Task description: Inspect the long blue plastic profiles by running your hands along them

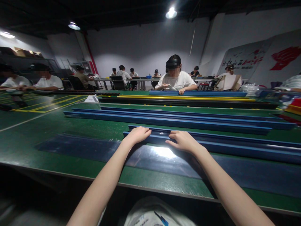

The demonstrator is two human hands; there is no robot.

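My left hand [138,135] and my right hand [182,140] both rest on the near end of a long blue plastic channel [235,147] that runs off to the right across the green table [47,135]. Fingers of both hands curl over the channel's upper edge, gripping it. The hands sit about a hand's width apart. Under them lies a flat, glossy dark blue strip [94,150] along the table's near side.
Further blue channels [164,121] lie parallel across the table's middle, with yellow and black ones [183,99] beyond. A person in a white shirt [176,82] sits opposite. More people work at the left and at far tables. A white bag [152,215] lies below the table edge.
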